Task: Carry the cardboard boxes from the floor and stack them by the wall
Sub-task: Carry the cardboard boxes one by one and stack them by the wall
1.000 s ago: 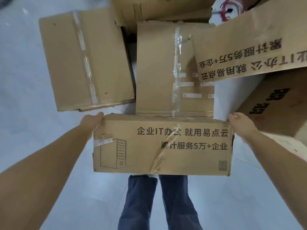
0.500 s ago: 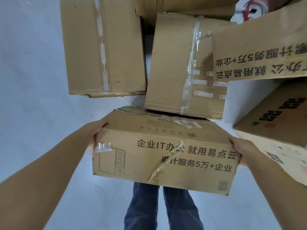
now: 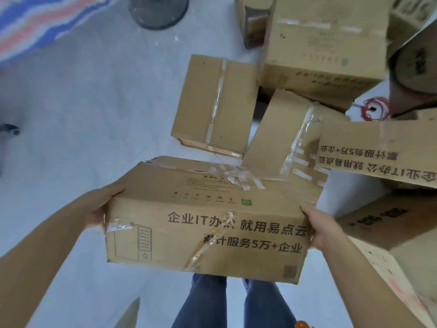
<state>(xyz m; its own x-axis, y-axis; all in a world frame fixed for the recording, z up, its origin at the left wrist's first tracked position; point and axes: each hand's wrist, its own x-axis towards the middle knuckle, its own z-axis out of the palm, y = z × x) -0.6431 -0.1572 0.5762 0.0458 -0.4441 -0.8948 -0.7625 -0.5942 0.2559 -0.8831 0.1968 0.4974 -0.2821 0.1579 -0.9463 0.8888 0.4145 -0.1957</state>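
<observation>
Box (image 3: 208, 223) held clear of the floor (image 3: 82, 114), in front of the person's legs (image 3: 231, 304), between both hands. Long axis runs left to right across the body; printed side faces up toward the camera, far edge tipped slightly down and away. Top seam is torn and patched with loose tape.

Left hand (image 3: 99, 209) on the left end, thumb over the top edge. Right hand (image 3: 319, 228) on the right end, thumb on the printed face. Fingers of both hands wrap round the ends and are hidden behind the board; both hands grip the box.

Handling, judged: board is creased and worn, so walls probably flex under squeeze. Weight seems moderate, carried at arm's length without sag. Tape patches are slick; grip on bare card. Best hold: the two short ends, low, palms supporting the underside.

Surroundings: other boxes (image 3: 212, 105) lie scattered beyond and to the right, some leaning on each other. Red cable (image 3: 376, 108) among them. Round dark base (image 3: 158, 10) at top.
</observation>
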